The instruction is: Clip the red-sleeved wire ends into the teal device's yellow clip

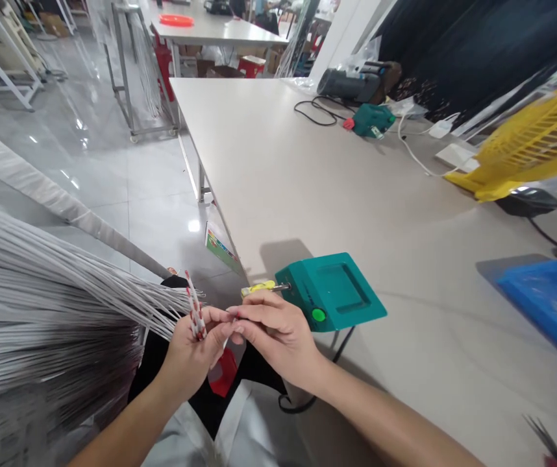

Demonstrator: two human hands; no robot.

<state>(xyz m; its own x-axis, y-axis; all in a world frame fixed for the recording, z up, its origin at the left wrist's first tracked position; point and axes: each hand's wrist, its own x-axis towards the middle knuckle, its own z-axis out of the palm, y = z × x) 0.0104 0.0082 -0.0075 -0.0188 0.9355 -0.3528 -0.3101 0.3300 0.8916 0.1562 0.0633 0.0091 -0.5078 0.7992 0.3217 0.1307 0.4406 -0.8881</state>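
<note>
My left hand [193, 353] is closed around several thin white strands with red marks [195, 314], which stick up above its fingers. Its thumb and fingertips meet those of my right hand [281, 331], pinched together over something too small to make out. Just beyond my right hand, a teal device [339, 292] with a green button stands at the table's near left edge. A yellow piece [259, 287] on a metal shaft juts from the device's left side, close above my right fingers.
A big bundle of white cables [64, 324] hangs at the left beside a pale rail. On the table [269, 155] are a blue tray [551, 298], a yellow fan [536, 143], a green tool [373, 121] and cords. Scissors [546, 438] lie at the lower right.
</note>
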